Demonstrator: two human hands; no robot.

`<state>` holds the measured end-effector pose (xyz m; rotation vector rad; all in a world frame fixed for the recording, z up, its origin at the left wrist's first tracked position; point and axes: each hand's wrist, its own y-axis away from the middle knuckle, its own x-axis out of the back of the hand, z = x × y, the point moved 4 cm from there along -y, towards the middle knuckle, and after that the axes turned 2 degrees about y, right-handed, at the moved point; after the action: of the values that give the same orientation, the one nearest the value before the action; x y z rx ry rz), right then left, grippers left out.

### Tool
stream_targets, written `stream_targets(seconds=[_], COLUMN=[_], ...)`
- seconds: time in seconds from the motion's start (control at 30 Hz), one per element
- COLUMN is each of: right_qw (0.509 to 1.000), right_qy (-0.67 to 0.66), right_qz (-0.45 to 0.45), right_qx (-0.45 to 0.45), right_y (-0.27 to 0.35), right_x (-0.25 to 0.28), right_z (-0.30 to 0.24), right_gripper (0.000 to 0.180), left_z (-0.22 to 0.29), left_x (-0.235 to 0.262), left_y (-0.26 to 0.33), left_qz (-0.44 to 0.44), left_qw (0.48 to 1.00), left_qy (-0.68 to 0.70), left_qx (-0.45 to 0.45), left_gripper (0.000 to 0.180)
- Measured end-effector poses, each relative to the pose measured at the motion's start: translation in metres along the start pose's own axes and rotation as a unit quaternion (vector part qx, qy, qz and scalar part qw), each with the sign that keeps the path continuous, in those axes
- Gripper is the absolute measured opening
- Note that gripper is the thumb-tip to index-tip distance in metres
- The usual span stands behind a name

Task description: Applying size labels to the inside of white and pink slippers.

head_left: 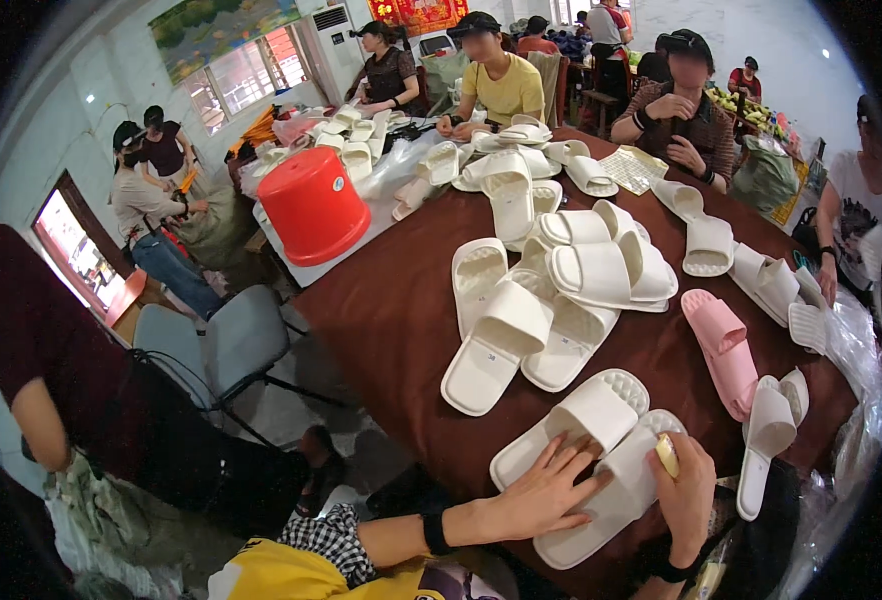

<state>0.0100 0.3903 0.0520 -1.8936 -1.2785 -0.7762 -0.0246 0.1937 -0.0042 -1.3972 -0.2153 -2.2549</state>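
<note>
- Two white, broad-banded, plastic-looking slippers (603, 412) lie side by side at five o'clock in the view, on the brown cloth-covered table (391, 315).
- Left hand (536, 494), fingers splayed, grasping nothing, rests across both; right hand (689, 488) pinches a small pale-yellow piece (668, 455) by the right-hand slipper's band.
- This pair looks mid-work; the loose white slipper heap (586, 272), twelve o'clock from it: finished or waiting, can't tell!

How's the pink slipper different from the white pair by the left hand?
The pink slipper is one pink shoe; the white pair is two white ones. The pink slipper lies untouched; the left hand touches the white pair. Both are open-toed.
</note>
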Motion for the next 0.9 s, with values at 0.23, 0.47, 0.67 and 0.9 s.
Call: stream_targets(seconds=[0.23,0.47,0.67,0.9], right_qw=[1.0,0.999,0.999,1.0], right_qy=[-0.013,-0.013,-0.013,0.0], right_qz=[-0.011,-0.006,0.004,-0.001], right_qx=[0.014,-0.052,-0.042,-0.009], right_y=[-0.001,-0.004,-0.004,-0.002], right_x=[-0.005,-0.002,-0.004,-0.004], right_z=[-0.011,-0.003,0.006,-0.005], right_gripper=[0.027,0.024,0.028,0.034], left_z=[0.001,0.002,0.003,0.003], left_x=[-0.007,-0.007,-0.007,-0.005], left_y=[0.003,0.001,-0.002,-0.003], left_qz=[0.07,0.09,0.087,0.13], left_qw=[0.997,0.994,0.993,0.989], left_qy=[-0.043,-0.064,-0.077,-0.065], left_qx=[-0.01,-0.016,-0.006,-0.004], left_gripper=[0.058,0.059,0.058,0.057])
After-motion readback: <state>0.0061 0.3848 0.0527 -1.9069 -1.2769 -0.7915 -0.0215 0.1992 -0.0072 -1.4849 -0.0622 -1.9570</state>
